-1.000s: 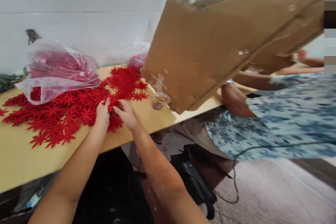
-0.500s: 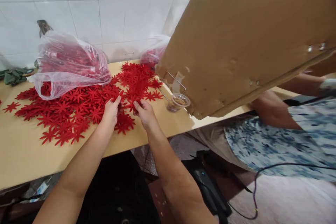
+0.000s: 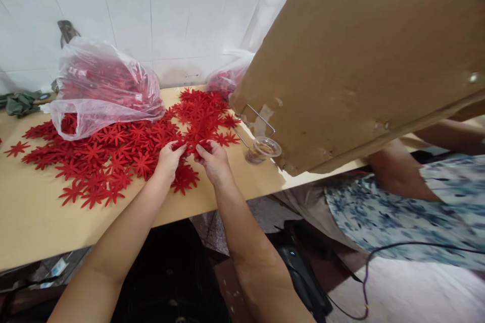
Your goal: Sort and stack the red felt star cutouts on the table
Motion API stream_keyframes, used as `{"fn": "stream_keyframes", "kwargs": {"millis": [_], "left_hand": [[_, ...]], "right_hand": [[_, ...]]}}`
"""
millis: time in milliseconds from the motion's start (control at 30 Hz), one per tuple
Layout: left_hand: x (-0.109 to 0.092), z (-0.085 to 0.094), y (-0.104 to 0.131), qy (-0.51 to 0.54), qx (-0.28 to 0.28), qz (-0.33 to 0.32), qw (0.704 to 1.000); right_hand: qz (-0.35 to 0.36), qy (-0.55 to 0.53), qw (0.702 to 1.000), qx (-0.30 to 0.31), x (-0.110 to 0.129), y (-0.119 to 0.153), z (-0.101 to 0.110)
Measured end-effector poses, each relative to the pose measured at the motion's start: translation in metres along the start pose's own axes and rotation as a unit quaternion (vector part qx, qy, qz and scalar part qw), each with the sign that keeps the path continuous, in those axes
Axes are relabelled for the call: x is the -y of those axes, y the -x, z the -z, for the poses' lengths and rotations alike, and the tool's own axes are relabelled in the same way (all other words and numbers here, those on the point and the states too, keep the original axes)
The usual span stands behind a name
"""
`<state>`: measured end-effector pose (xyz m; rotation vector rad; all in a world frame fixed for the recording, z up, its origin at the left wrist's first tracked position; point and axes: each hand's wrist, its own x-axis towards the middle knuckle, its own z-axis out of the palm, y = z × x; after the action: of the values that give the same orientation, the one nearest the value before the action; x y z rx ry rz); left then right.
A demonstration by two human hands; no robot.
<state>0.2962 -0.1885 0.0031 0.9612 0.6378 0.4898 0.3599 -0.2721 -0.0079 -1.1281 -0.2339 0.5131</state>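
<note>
Red flower-shaped cutouts (image 3: 93,151) with narrow petals lie in a wide loose pile on the table. Over the near edge of this pile, my left hand (image 3: 170,162) pinches a red flower cutout between thumb and fingers. Close beside it, my right hand (image 3: 215,161) is closed too, its thumb and forefinger on red petals. Whether both hands grip one cutout or separate ones, I cannot tell, because the red merges with the pile behind. A smaller cluster of cutouts (image 3: 185,177) sits just below my hands.
A clear plastic bag (image 3: 108,78) of red pieces rests on the pile, with another bag (image 3: 227,74) near the wall. A large cardboard sheet (image 3: 341,70) leans at right, beside a clear plastic cup (image 3: 263,149) and a bent wire (image 3: 261,117). Another person's arm (image 3: 397,169) shows beyond.
My hands have drawn closer together, the left one moving right toward the other. The whole view has shifted slightly. The bags and pile look the same.
</note>
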Motion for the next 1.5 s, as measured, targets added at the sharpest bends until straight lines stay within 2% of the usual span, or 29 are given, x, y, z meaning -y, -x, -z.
{"fn": "stream_keyframes", "kwargs": {"millis": [233,533,667,800,1033,1133,1267,1500], "left_hand": [[0.001,-0.002,0.001,-0.029,0.031,0.011,0.999],[0.001,-0.007,0.004,-0.027,0.052,-0.004,0.998],[0.004,-0.007,0.004,-0.028,0.03,-0.015,0.999],[0.005,-0.006,0.005,-0.027,0.026,-0.004,0.999],[0.008,-0.011,0.01,0.066,0.059,0.03,0.996],[0.012,-0.013,0.009,0.133,0.049,0.035,0.989],[0.013,-0.011,0.009,0.16,0.046,0.04,0.985],[0.011,-0.009,0.016,0.082,0.117,0.029,0.989]], "right_hand": [[-0.004,0.025,1.0,-0.003,0.002,0.001,-0.001],[0.004,-0.035,0.999,0.012,0.001,0.001,0.009],[-0.003,-0.02,0.999,0.034,0.002,0.003,0.013],[0.02,0.031,0.999,0.01,0.004,0.004,0.015],[0.063,0.071,0.995,-0.021,-0.003,0.001,0.01],[0.097,0.081,0.992,-0.011,-0.009,0.0,0.007],[0.083,0.064,0.994,0.002,-0.012,0.0,0.007],[0.082,0.122,0.989,-0.019,-0.014,-0.003,0.012]]}}
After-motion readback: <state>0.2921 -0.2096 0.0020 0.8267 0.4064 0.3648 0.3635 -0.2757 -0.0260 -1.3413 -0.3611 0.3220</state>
